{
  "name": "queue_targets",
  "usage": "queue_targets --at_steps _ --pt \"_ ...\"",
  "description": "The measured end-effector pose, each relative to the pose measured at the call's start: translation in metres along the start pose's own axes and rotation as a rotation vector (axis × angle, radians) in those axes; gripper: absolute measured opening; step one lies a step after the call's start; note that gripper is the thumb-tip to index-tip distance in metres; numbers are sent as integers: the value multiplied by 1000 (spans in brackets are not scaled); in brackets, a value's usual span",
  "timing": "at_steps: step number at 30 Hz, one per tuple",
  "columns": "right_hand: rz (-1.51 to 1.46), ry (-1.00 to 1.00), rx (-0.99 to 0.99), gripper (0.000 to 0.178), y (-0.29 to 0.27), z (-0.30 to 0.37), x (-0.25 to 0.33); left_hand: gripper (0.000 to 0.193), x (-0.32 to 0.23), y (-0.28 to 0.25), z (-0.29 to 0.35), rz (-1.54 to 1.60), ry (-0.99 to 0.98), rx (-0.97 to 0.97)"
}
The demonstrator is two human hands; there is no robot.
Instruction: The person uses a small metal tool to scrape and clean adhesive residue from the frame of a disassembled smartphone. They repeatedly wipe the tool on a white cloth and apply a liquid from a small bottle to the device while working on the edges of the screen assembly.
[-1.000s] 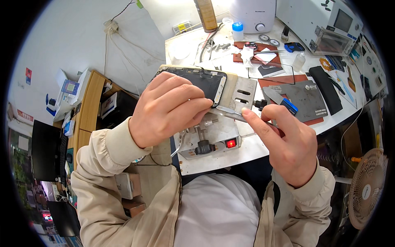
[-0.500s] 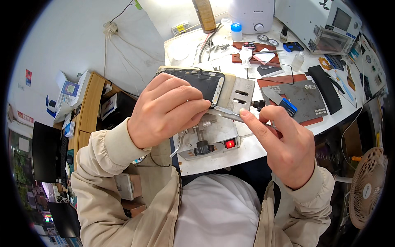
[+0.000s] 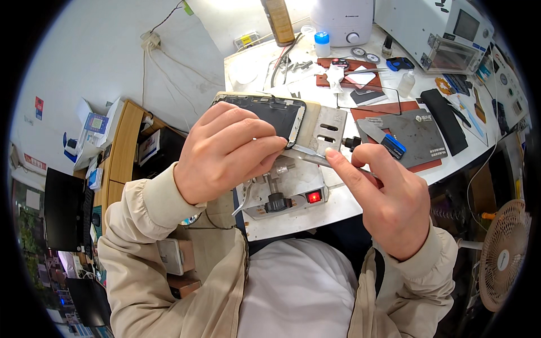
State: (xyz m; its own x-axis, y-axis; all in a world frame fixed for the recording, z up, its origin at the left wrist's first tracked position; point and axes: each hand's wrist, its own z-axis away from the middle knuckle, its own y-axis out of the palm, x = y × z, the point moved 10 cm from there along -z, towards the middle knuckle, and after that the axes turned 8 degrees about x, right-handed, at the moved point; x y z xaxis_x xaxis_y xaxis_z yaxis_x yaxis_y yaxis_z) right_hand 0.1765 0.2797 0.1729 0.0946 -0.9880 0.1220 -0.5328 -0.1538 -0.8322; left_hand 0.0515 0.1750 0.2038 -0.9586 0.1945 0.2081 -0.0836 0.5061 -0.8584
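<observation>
beige jacket (image 3: pixel 217 301) — worn open, long sleeves (image 3: pixel 135 236) | gathered cuffs (image 3: pixel 167 195) — same beige | white shirt (image 3: pixel 296 287) beneath

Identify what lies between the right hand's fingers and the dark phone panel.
A slim metal blade, running from the right fingers toward the dark panel, as the head view shows; whether it touches is unclear.

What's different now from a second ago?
The whole view slid slightly left, but neither the left hand nor the right hand clearly moved on its own. A far-off light, once red, looks bluish. Nothing was grabbed or let go: the right hand still holds the thin metal tool near the corner of the dark screen, and the red switch still glows.
</observation>
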Motion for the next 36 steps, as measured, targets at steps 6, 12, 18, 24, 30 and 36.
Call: queue_targets --at_steps 6,12,18,24,30,36 --pt "1 9 -6 49 0 1 0 32 0 0 0 -3 -5 0" --pt "-11 18 -5 49 0 1 0 32 0 0 0 4 -10 0" --pt "-17 24 -10 48 1 2 0 32 0 0 -1 3 -11 -5" --pt "-8 42 3 49 -1 1 3 33 0 0 0 -7 -18 -5" --pt "-1 60 -2 50 0 2 2 33 1 0 0 -2 -21 -5" --pt "2 67 -10 50 2 3 3 33 1 0 0 0 -23 -6"
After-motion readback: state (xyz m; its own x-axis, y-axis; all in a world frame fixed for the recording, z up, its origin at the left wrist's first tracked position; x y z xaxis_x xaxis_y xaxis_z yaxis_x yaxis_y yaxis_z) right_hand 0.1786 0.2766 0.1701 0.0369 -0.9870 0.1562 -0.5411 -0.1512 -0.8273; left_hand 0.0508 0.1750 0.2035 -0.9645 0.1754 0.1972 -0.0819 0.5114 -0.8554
